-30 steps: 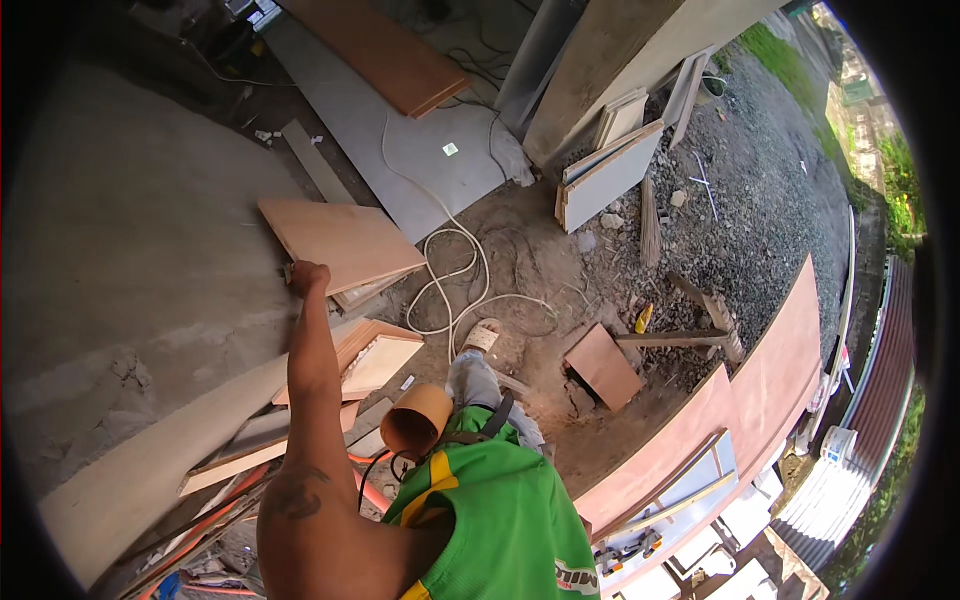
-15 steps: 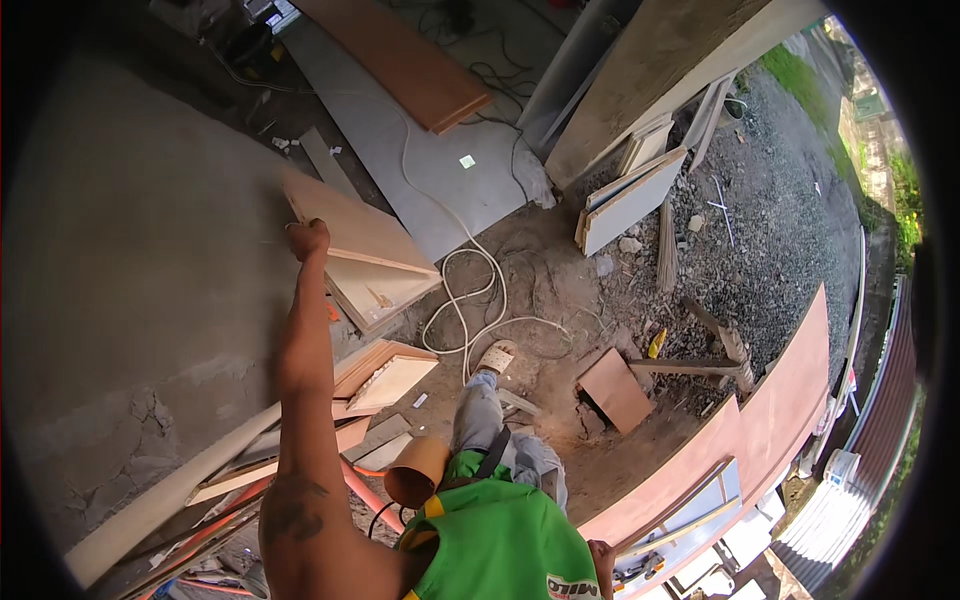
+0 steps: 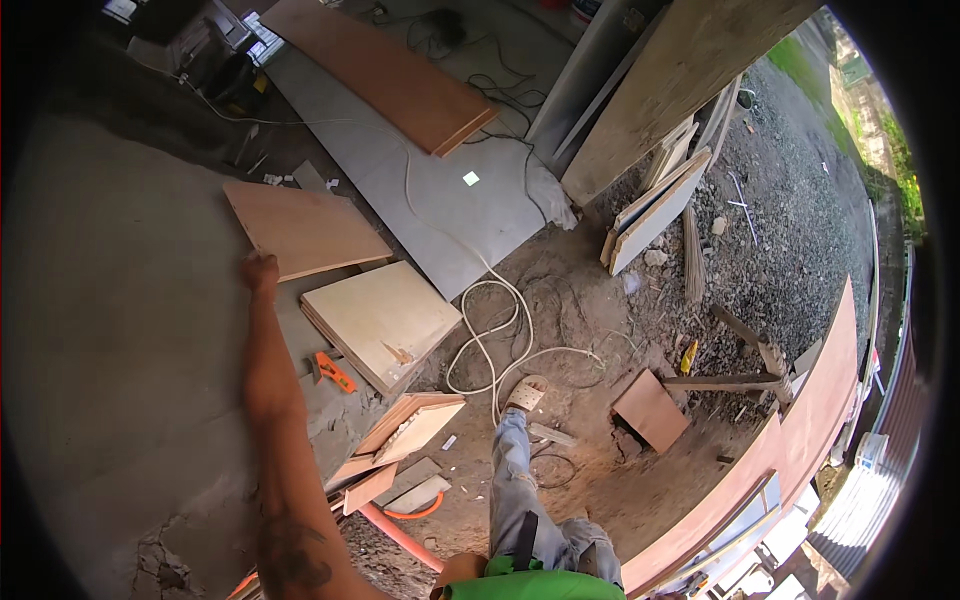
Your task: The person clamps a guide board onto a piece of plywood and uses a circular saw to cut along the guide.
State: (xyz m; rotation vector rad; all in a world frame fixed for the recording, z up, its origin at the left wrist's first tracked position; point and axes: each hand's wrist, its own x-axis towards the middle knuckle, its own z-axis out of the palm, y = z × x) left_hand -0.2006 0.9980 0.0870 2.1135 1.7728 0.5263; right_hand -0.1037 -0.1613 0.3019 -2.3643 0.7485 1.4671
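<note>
My left hand (image 3: 260, 272), at the end of my outstretched arm, is closed on the near left edge of a thin plywood panel (image 3: 305, 225). The panel is tilted, with its right end close to a stack of pale plywood panels (image 3: 385, 318). A small orange tool (image 3: 336, 372), its kind unclear, lies on the grey ledge beside the stack. My right hand is out of view.
A white cable (image 3: 490, 335) lies coiled on the dirt by my sandalled foot (image 3: 527, 392). Beyond it, long brown boards (image 3: 385, 75) rest on a grey sheet (image 3: 390, 190). White-faced panels (image 3: 660, 210) lean at a post. More cut boards (image 3: 410, 430) stand below the ledge.
My left hand has moved the top panel left and away, off the stack, uncovering the pale panel beneath. The view has shifted, the orange tool shows more fully, and my right hand has left view.
</note>
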